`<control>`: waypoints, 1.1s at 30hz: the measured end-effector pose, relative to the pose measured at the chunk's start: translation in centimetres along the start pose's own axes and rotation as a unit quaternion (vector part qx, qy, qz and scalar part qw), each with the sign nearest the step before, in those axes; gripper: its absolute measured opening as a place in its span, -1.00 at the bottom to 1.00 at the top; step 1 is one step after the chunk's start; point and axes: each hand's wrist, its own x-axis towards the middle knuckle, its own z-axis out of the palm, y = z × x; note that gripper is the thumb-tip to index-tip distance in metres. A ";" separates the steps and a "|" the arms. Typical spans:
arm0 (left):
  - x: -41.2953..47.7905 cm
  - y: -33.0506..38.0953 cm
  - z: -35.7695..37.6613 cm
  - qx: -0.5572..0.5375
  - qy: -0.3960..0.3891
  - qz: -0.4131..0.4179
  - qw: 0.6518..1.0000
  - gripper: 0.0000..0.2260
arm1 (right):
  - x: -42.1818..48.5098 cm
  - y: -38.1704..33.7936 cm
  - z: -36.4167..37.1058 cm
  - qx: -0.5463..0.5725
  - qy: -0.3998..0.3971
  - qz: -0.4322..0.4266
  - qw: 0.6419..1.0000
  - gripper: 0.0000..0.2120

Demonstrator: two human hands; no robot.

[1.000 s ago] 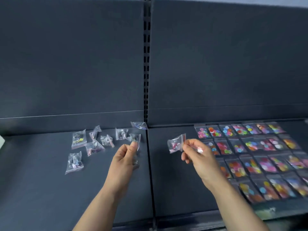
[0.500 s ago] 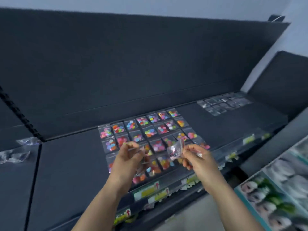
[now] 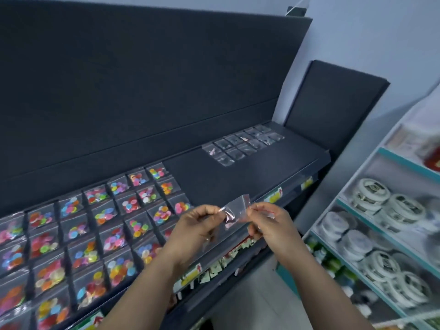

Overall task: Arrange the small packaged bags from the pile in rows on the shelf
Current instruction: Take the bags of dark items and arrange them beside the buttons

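Bag (image 3: 236,207) is pinched at opposite edges by left hand (image 3: 193,226) and right hand (image 3: 270,225).

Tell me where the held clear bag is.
Head view, centre: the small clear bag is pinched between the left hand and right hand over the shelf front edge, right of the colourful bags.

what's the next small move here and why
Probably carry the small clear bag, pinched between left hand and right hand, back and rightward to the rows of clear bags at the far end of the shelf, and lay it beside them. It matches those, not the colourful bags at left.
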 end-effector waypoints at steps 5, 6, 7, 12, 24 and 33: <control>6.8 0.1 2.5 -0.032 0.012 0.000 0.999 -0.90 | 5.7 -0.2 -3.4 -0.036 0.032 0.003 0.999 -0.91; 8.2 0.3 3.0 -0.036 0.019 -0.001 0.999 -0.92 | 7.0 -0.4 -4.0 -0.040 0.032 0.004 0.999 -0.91; 9.6 0.5 3.5 -0.037 0.026 -0.004 0.999 -0.93 | 8.4 -0.8 -4.6 -0.039 0.029 0.003 0.999 -0.91; 15.5 1.1 4.9 0.009 0.031 -0.028 0.999 -0.95 | 14.9 -1.7 -7.1 -0.073 0.020 -0.021 0.997 -0.88; 23.0 -2.0 6.6 0.168 0.172 -0.077 0.968 -0.91 | 28.3 0.4 -8.7 -0.259 -0.203 -0.041 0.943 -0.89; 23.6 -3.2 8.6 0.372 0.376 -0.136 0.838 -0.85 | 33.2 2.7 -7.4 -0.235 -0.284 -0.097 0.924 -0.93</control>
